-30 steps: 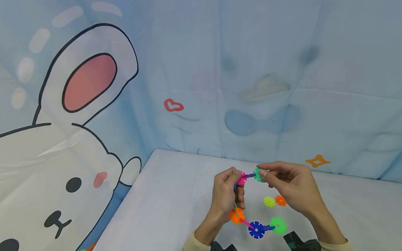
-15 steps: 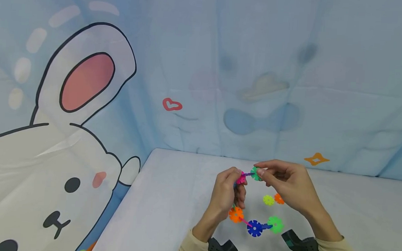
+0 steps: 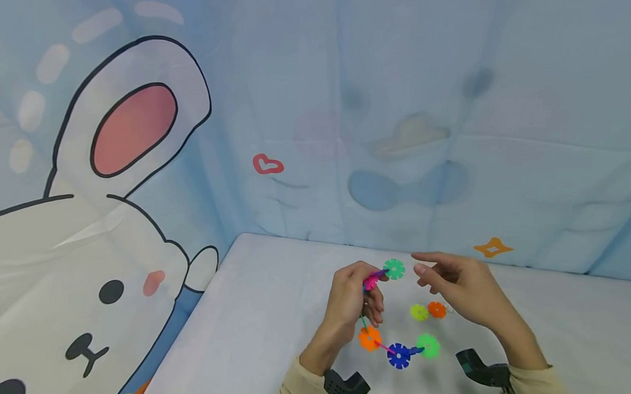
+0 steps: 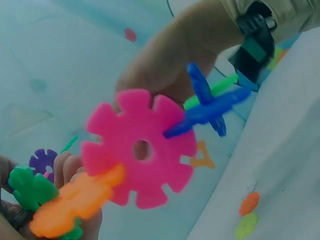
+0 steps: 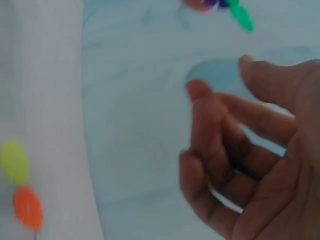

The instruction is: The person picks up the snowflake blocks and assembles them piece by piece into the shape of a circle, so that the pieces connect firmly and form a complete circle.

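Note:
My left hand [image 3: 344,300] holds a chain of interlocking snowflake discs, pinching it near a pink disc [image 3: 371,282]. A teal-green disc [image 3: 394,269] sticks out at the chain's upper end, joined by a purple one. Below the hand hang an orange disc [image 3: 370,338], a dark blue disc [image 3: 399,356] and a light green disc [image 3: 428,346] at the other end. Large in the left wrist view is a pink disc [image 4: 112,150] linking the orange and blue ones. My right hand [image 3: 463,288] is apart from the chain, its fingers loosely bent around nothing. Part of the chain is hidden behind the left hand.
A yellow disc [image 3: 419,312] and an orange disc [image 3: 437,310] lie side by side on the white table [image 3: 266,313]. Behind the table hangs a light blue printed cloth [image 3: 304,208], with a rabbit picture at left. Black devices [image 3: 345,388] sit on both wrists.
My right hand has let go of the teal-green disc and drawn away to the right. The left hand keeps the chain, which has shifted slightly left.

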Action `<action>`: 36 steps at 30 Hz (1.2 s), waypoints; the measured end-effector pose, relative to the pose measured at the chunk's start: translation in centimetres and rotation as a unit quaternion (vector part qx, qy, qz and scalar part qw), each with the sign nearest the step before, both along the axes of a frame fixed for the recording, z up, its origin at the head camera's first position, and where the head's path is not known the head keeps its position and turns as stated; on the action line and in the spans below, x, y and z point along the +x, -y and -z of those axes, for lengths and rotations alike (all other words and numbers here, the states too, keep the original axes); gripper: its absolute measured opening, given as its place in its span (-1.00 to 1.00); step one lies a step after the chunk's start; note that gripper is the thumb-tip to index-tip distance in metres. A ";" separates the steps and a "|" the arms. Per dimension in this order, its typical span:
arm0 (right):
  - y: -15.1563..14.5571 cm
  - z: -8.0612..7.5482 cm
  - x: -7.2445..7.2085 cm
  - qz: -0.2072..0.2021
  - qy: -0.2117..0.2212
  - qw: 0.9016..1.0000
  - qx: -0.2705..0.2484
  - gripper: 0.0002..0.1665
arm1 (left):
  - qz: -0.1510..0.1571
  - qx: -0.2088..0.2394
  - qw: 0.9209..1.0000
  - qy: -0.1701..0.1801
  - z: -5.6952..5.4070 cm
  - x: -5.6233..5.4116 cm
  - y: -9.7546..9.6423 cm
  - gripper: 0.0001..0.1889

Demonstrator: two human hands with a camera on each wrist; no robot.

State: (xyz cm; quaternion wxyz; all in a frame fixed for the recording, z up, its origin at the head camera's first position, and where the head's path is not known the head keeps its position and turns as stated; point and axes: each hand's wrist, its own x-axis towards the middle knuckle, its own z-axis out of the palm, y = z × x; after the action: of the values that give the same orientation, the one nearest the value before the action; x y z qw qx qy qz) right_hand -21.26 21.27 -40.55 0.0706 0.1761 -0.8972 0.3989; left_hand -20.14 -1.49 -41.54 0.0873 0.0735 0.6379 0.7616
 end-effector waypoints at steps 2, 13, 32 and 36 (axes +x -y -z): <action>-0.5 1.0 -0.5 0.021 0.019 0.998 0.056 -0.49 | -0.004 0.007 1.000 0.002 0.0 0.0 0.1 -0.66; -1.1 8.1 -2.3 -0.025 0.115 0.984 0.131 -0.58 | 0.008 0.012 1.000 0.028 0.6 -0.1 0.3 -0.59; -0.2 6.4 -0.1 0.055 -0.016 0.996 0.064 -0.79 | 0.006 0.006 0.999 0.049 0.9 -0.1 -0.3 -0.74; 0.0 4.4 0.7 0.070 -0.126 0.989 0.017 -0.79 | 0.003 0.014 0.999 0.050 0.8 0.0 -0.5 -0.75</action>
State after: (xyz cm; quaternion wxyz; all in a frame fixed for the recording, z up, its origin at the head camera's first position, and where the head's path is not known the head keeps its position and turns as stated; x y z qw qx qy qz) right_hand -20.59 21.22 -45.00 0.2083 0.1630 -0.8977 0.3523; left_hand -20.15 -1.03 -42.34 0.1200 0.0387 0.6217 0.7731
